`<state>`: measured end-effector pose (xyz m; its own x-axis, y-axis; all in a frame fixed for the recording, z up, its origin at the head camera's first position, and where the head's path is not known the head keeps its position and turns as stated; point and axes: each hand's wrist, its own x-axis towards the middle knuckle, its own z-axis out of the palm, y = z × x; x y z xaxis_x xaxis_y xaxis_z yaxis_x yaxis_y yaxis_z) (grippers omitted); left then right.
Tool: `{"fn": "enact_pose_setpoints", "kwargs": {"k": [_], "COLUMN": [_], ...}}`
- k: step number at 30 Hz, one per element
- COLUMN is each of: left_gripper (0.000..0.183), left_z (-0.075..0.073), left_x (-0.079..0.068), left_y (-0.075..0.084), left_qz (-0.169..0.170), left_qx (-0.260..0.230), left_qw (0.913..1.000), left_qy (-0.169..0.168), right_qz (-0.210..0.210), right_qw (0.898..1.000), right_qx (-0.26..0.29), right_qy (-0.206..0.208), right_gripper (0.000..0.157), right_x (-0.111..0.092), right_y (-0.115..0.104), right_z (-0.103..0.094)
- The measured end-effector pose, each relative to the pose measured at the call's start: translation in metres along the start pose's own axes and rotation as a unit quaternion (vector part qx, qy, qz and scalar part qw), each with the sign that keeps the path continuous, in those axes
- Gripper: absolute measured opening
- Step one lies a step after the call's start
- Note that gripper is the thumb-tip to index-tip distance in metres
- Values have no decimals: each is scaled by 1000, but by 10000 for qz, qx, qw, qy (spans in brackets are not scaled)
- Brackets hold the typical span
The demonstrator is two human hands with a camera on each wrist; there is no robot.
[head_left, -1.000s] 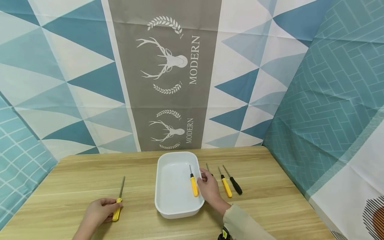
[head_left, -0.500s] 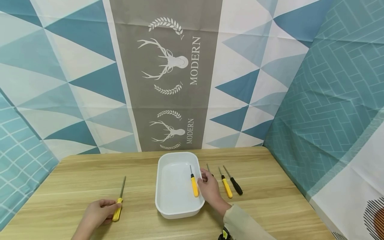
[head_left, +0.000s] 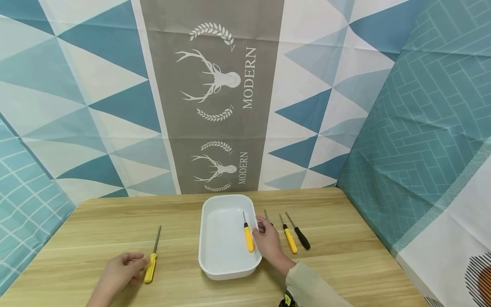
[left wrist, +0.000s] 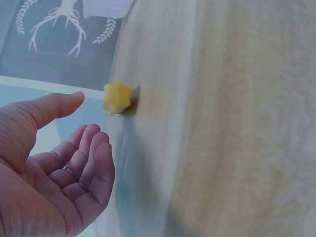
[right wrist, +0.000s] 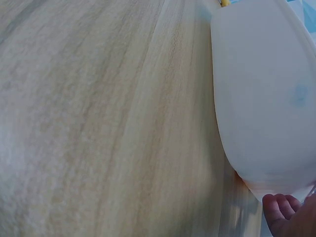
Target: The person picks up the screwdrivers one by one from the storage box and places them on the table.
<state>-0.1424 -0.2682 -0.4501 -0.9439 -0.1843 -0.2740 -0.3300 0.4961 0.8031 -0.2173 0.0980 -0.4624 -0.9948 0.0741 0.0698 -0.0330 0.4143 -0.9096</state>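
Observation:
A yellow-handled screwdriver point(head_left: 150, 269) lies on the left part of the table, its shaft pointing away. Just left of its handle is my left hand point(head_left: 120, 270). In the left wrist view that hand's thumb and loosely bent fingers stand apart, with the star-shaped handle end point(left wrist: 117, 97) beyond them. My right hand point(head_left: 267, 241) grips the right wall of a white plastic tray point(head_left: 200, 243), thumb at the rim and fingers outside. In the right wrist view its fingertips point(right wrist: 281, 205) show at the tray's outer wall. Inside the tray lies a yellow-and-black screwdriver point(head_left: 248, 238).
Right of the tray, a yellow-and-black screwdriver point(head_left: 290, 241) and a black one point(head_left: 302, 238) lie side by side. Another screwdriver point(head_left: 266, 214) is mostly hidden behind my right hand. A patterned cloth wall point(head_left: 215, 128) rises behind the wooden table point(head_left: 176, 238).
My left hand has let go of the yellow-handled screwdriver and drawn slightly left, while the screwdriver stays in place. My right hand and the tray have hardly moved.

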Motion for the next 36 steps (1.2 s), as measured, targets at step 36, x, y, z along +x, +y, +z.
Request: {"fn": "enact_pose_setpoints", "kwargs": {"k": [36], "left_gripper": [58], "left_z": [16], "left_x": [1], "left_y": [32], "left_qz": [1516], "left_qx": [-339], "left_qw": [9869], "left_qy": [425], "right_qz": [64], "right_qw": [9999], "right_qx": [-78], "right_qy": [-12], "right_gripper": [42], "right_x": [-1], "right_y": [-1], "right_z": [0]}}
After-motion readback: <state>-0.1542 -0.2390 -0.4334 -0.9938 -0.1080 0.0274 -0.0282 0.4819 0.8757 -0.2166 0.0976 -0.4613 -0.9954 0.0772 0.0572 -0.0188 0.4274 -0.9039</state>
